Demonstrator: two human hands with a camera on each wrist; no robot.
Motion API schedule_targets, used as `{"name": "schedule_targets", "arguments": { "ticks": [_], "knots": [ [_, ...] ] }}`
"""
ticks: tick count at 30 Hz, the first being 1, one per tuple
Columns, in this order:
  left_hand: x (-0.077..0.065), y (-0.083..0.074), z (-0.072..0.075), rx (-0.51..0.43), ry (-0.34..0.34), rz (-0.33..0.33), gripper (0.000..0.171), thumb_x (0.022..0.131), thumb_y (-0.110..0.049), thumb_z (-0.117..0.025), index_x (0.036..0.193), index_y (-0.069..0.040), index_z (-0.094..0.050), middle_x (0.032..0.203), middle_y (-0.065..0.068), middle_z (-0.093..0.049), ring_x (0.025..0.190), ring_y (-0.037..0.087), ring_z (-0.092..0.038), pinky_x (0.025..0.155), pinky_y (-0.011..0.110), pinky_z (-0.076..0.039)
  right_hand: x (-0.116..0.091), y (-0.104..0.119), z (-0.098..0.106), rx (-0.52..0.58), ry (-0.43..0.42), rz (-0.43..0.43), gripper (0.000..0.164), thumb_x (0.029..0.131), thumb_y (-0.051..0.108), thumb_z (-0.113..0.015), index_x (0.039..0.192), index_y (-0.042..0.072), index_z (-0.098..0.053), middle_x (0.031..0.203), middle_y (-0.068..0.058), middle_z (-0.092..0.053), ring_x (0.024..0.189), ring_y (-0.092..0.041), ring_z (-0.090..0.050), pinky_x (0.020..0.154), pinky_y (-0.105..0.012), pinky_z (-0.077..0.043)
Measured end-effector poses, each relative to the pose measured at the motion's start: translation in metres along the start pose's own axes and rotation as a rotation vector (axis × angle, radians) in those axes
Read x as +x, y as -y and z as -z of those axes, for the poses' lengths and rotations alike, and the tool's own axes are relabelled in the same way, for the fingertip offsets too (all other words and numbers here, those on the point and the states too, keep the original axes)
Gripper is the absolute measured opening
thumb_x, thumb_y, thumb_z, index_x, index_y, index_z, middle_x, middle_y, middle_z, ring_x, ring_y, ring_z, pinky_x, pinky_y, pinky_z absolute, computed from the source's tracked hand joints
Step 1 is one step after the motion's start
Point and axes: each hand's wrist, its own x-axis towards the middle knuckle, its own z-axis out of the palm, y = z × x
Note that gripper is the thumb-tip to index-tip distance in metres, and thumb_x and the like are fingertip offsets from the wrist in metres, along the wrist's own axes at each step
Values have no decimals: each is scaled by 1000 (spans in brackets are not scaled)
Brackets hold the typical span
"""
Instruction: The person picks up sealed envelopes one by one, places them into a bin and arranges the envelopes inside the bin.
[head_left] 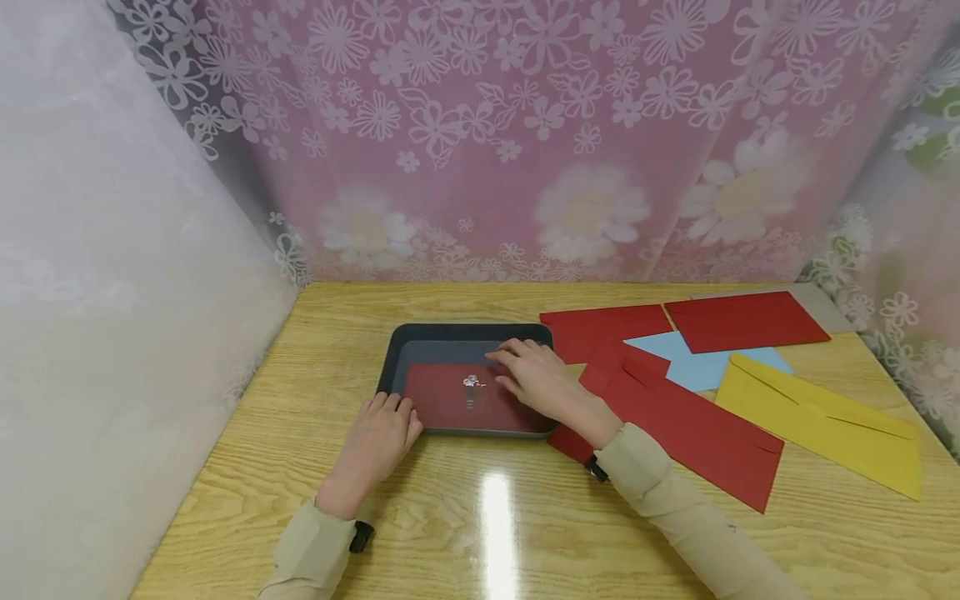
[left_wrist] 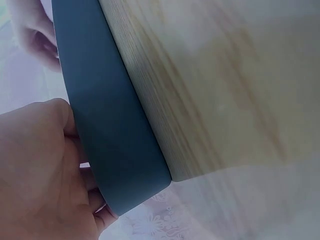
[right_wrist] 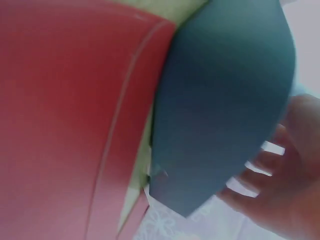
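A dark grey rectangular tray (head_left: 465,332) lies on the wooden table with a red envelope (head_left: 442,392) flat inside it, printed with a small white flower. My left hand (head_left: 381,433) grips the tray's near left corner, its fingers bent over the rim; the left wrist view shows this hand (left_wrist: 40,160) against the tray's outer wall (left_wrist: 110,115). Over the tray's right part hovers my right hand (head_left: 536,379), fingers spread and loosely bent, holding nothing. In the right wrist view its fingers (right_wrist: 262,162) show beyond the tray's wall (right_wrist: 220,100).
Several red envelopes (head_left: 697,425) overlap to the right of the tray, one close against its side. A light blue envelope (head_left: 690,367) lies partly under them, and a yellow envelope (head_left: 825,421) sits farther right. Floral curtains (head_left: 480,167) hang behind the table.
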Motion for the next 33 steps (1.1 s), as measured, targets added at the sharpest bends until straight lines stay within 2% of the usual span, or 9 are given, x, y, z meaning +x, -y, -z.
{"name": "schedule_targets", "arguments": {
  "ticks": [7, 11, 15, 22, 27, 33],
  "knots": [
    [0, 1, -1, -6, -2, 1, 28, 102, -15, -55, 75, -10, -47, 74, 6, -43, 72, 25, -36, 71, 36, -32, -9, -3, 19, -37, -262, 73, 15, 93, 22, -75, 105, 13, -72, 101, -3, -67, 90, -21, -63, 81, -37, -52],
    [-1, 1, -1, -9, -15, -1, 28, 101, -14, -56, 75, -10, -48, 74, 6, -44, 71, 25, -37, 70, 35, -32, -16, -5, 28, -77, -357, 105, 15, 92, 24, -76, 99, 12, -71, 93, -1, -66, 79, -18, -58, 75, -33, -50],
    [-2, 0, -1, -10, -21, 0, 28, 101, -13, -57, 74, -10, -47, 74, 6, -44, 71, 25, -37, 69, 35, -32, -25, -10, 35, -119, -425, 139, 16, 90, 24, -78, 96, 10, -70, 89, -2, -66, 76, -20, -57, 72, -33, -49],
    [-1, 0, -2, -15, 1, 7, 29, 102, -14, -54, 74, -10, -44, 74, 5, -42, 71, 24, -36, 70, 35, -31, -48, -31, 45, -182, -429, 136, 19, 94, 27, -72, 95, 8, -70, 90, -6, -66, 79, -24, -59, 71, -36, -51],
    [0, 0, -1, -11, 8, 6, 29, 102, -14, -54, 75, -10, -44, 74, 5, -42, 72, 24, -36, 71, 36, -31, -70, -53, 51, -211, -418, 75, 18, 86, 21, -78, 94, 7, -70, 89, -8, -65, 78, -26, -60, 66, -38, -52],
    [0, 0, -1, -8, 0, 2, 29, 102, -14, -55, 75, -10, -46, 74, 6, -43, 72, 25, -37, 70, 36, -32, -100, -82, 57, -219, -398, -21, 19, 90, 22, -75, 96, 5, -68, 89, -10, -65, 79, -30, -61, 66, -43, -53]
  ]
}}
